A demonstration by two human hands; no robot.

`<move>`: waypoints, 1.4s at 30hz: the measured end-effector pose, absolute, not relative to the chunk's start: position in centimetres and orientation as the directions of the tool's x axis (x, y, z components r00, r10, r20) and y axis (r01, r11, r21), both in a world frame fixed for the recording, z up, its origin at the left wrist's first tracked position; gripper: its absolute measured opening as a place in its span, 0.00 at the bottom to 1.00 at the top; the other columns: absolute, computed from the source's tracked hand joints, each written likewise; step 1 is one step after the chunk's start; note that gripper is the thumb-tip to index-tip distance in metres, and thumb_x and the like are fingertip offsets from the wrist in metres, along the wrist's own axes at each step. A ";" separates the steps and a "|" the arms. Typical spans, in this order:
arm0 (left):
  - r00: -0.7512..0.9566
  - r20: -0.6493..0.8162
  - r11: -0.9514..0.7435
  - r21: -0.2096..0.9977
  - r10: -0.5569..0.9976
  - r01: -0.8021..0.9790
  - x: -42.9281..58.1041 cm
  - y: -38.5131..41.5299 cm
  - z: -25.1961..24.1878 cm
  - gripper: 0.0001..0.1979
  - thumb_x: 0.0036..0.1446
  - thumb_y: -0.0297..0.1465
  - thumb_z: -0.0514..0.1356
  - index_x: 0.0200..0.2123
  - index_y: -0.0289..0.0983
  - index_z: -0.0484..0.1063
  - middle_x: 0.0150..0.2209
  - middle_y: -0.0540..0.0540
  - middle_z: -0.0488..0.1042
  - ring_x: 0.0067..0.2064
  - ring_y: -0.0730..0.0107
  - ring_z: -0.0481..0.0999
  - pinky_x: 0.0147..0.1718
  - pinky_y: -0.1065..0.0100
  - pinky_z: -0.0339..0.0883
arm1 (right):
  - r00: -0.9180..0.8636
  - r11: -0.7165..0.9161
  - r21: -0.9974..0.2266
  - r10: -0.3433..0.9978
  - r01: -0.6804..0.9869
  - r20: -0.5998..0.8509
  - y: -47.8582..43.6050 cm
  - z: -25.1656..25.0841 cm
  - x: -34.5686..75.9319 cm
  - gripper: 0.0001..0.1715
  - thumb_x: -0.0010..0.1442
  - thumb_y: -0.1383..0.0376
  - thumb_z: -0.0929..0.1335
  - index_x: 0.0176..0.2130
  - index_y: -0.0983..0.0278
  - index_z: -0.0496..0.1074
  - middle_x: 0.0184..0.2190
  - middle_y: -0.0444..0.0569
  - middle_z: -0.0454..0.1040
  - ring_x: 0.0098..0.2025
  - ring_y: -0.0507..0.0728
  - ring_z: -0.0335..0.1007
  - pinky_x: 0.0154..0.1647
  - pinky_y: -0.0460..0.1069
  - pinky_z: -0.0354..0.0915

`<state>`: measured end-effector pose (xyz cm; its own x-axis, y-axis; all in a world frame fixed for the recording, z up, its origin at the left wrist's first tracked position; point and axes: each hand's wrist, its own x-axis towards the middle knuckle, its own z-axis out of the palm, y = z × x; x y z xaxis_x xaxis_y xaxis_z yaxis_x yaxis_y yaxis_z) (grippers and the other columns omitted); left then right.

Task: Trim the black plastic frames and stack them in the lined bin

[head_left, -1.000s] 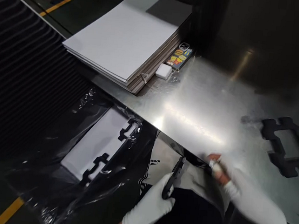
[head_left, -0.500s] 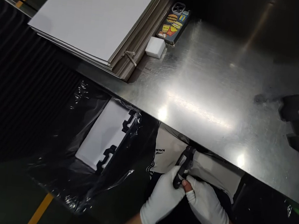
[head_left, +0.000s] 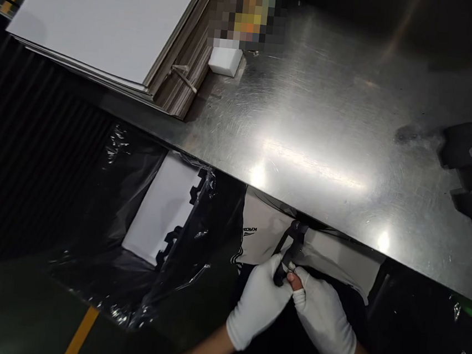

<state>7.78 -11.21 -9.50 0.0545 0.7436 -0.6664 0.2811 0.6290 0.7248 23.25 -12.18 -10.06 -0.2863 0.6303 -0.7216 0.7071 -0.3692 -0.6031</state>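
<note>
Low in front of my lap, a dark foam-like piece (head_left: 295,243) with an opening in it stands up from my two gloved hands. My left hand (head_left: 261,301), in a white glove, is closed around its lower left side. My right hand (head_left: 325,316) wears a white glove that leaves the thumb tip bare. Its fingers are closed at the lower right edge of the same piece, close against the left fingers. The fingertips of both hands are partly hidden behind the piece and each other.
A metal table (head_left: 318,107) edges above my hands. On it are a stack of white boards (head_left: 97,13), a white block (head_left: 225,59), a pixelated object (head_left: 251,14) and a notched dark piece (head_left: 466,166). Left, a clear plastic bag (head_left: 123,305) surrounds white sheets (head_left: 162,203) with dark notched parts.
The camera view has shifted, so the board stack and white block appear farther left and higher. Both hands stay on the dark piece, with only a slight shift in the fingers.
</note>
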 end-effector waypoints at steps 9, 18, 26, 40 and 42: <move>0.067 -0.657 0.628 0.742 0.751 0.237 7.9 -10.8 -8.5 0.12 0.58 0.29 0.62 0.45 0.37 0.79 0.41 0.44 0.84 0.45 0.56 0.82 0.47 0.60 0.75 | -0.447 -0.357 -0.763 0.646 0.539 -0.619 -11.2 -8.9 25.5 0.32 0.80 0.43 0.54 0.39 0.57 0.73 0.30 0.44 0.79 0.30 0.56 0.77 0.32 0.49 0.69; 0.421 -0.687 0.510 0.725 0.593 0.464 1.4 -6.6 -6.9 0.15 0.59 0.29 0.62 0.47 0.39 0.85 0.36 0.48 0.83 0.34 0.62 0.79 0.34 0.67 0.72 | -0.439 0.096 -0.737 0.852 0.669 -0.286 -6.8 -8.9 26.8 0.18 0.79 0.53 0.63 0.59 0.55 0.75 0.60 0.50 0.78 0.41 0.56 0.81 0.40 0.51 0.76; -0.390 -0.328 0.501 0.686 0.860 0.527 -2.1 -7.4 -6.6 0.23 0.61 0.50 0.67 0.24 0.41 0.69 0.26 0.50 0.70 0.32 0.62 0.71 0.35 0.65 0.67 | -0.380 -0.011 -0.712 0.840 0.702 -0.387 -4.8 -10.4 24.9 0.16 0.77 0.55 0.65 0.39 0.58 0.76 0.34 0.42 0.79 0.32 0.54 0.75 0.32 0.48 0.65; -0.083 -0.703 0.702 0.711 0.706 -0.040 3.3 -9.2 -8.4 0.11 0.67 0.41 0.61 0.35 0.41 0.68 0.28 0.52 0.68 0.30 0.67 0.69 0.32 0.66 0.66 | -0.320 -0.253 -0.868 0.855 0.428 -0.407 -9.1 -7.6 24.2 0.28 0.81 0.46 0.53 0.46 0.57 0.71 0.43 0.48 0.77 0.38 0.56 0.76 0.39 0.50 0.75; -0.110 -0.671 0.661 0.666 0.733 0.345 3.0 -9.6 -8.3 0.08 0.61 0.37 0.64 0.38 0.41 0.69 0.32 0.49 0.74 0.33 0.62 0.75 0.35 0.64 0.68 | -0.357 -0.255 -0.862 0.831 0.439 -0.427 -9.1 -7.5 25.1 0.27 0.81 0.48 0.54 0.40 0.57 0.69 0.35 0.44 0.75 0.35 0.55 0.74 0.38 0.49 0.73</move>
